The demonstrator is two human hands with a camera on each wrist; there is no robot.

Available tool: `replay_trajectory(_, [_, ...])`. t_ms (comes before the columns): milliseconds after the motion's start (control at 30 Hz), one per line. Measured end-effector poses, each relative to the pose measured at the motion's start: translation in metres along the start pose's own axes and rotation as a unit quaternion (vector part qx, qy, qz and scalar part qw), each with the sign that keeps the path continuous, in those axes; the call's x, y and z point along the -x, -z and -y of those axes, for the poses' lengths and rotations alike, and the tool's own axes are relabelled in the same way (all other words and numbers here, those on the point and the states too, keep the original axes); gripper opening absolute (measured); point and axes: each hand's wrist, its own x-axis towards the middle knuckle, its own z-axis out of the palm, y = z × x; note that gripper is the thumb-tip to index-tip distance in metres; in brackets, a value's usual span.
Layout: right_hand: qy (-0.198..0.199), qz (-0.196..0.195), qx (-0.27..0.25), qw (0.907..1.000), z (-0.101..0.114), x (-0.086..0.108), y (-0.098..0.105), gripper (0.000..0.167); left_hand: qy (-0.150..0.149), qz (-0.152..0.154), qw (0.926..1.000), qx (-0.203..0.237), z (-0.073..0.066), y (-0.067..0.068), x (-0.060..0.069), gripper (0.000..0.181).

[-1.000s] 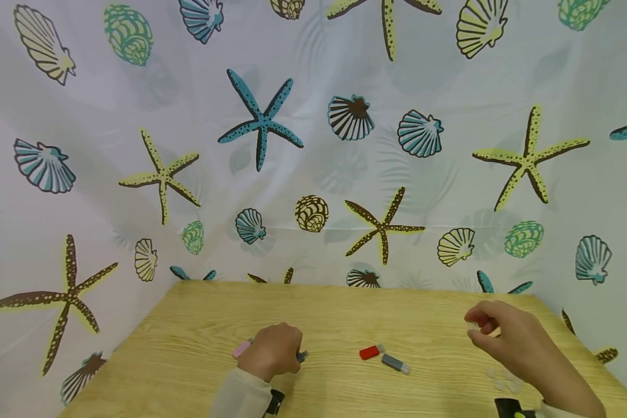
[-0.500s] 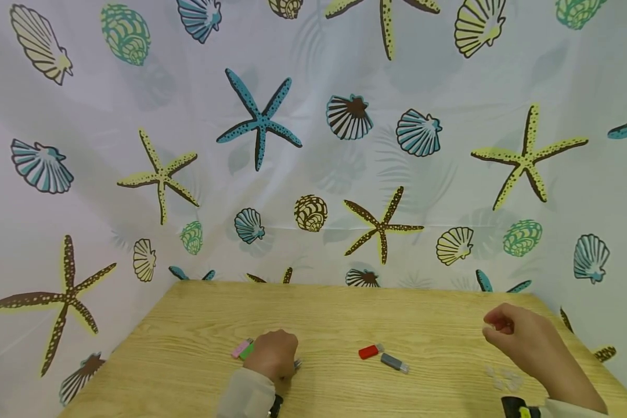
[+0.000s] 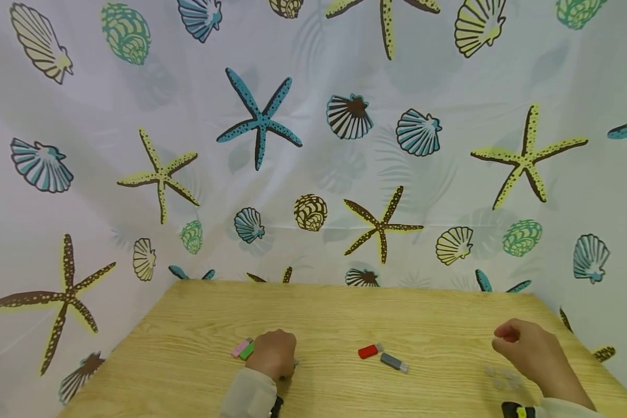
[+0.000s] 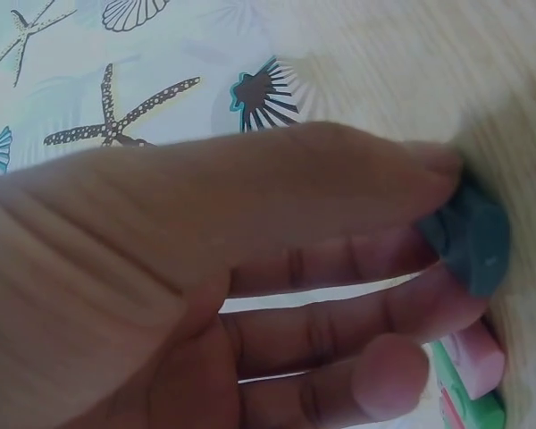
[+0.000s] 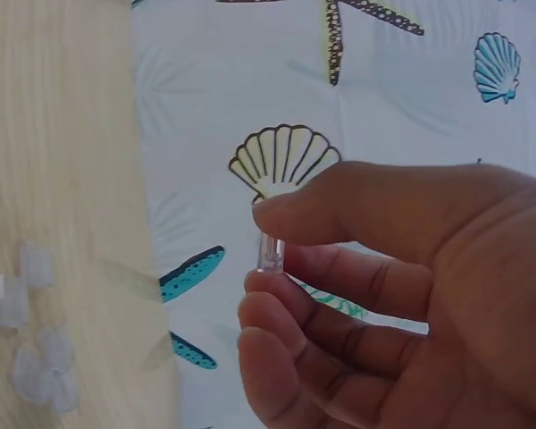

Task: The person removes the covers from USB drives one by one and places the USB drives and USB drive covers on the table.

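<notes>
Fingers of the left hand (image 3: pixel 270 353) pinch a dark blue-grey plastic USB stick (image 4: pixel 484 237) between the thumb and the fingertips opposite it, low over the pale yellow wood-grained tabletop (image 3: pixel 334 316); whether the stick touches the surface cannot be told. From the head view the hand covers most of it. In the left wrist view, one lower finger's tip shows clear of the stick.

Just beside that hand, on its left, a pink USB stick (image 3: pixel 239 350) and a bright green USB stick (image 3: pixel 247 351) lie side by side on the tabletop, the green one partly hidden by the hand.

The right hand (image 3: pixel 534 353), well apart from the left, is raised over the right part of the tabletop. Its thumb and fingers grip a small transparent plastic piece (image 5: pixel 270 255), whose lower end stands out below the thumb in the right wrist view. Near this hand, a loose cluster of small clear plastic pieces (image 5: pixel 7 301) lies on the wood.

Between the hands, a red USB stick (image 3: pixel 368 352) with a metal connector lies near a slate-grey USB stick (image 3: pixel 392 361), whose metal end points to the right. A white curtain (image 3: pixel 298 64) printed with starfish and shells stands behind the tabletop. Cream sleeves (image 3: pixel 249 396) cover both forearms near the wrists.
</notes>
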Motion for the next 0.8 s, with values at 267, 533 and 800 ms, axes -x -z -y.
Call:
replay_trajectory(267, [-0.027,0.019,-0.017,0.9993,-0.022,-0.013,-0.024,0.030,-0.022,-0.048,0.9985,0.014,0.002,0.000,0.001,0.043])
replay_trajectory(533, [0.000,0.055,-0.021,0.9983,-0.009,-0.015,-0.040,0.017,-0.001,-0.046,0.9989,-0.004,-0.005,-0.002,-0.001,0.042])
replay_trajectory(800, [0.007,0.096,-0.034,0.9948,-0.004,-0.014,-0.055,0.005,-0.007,-0.076,0.9971,0.000,0.001,-0.003,0.000,0.032])
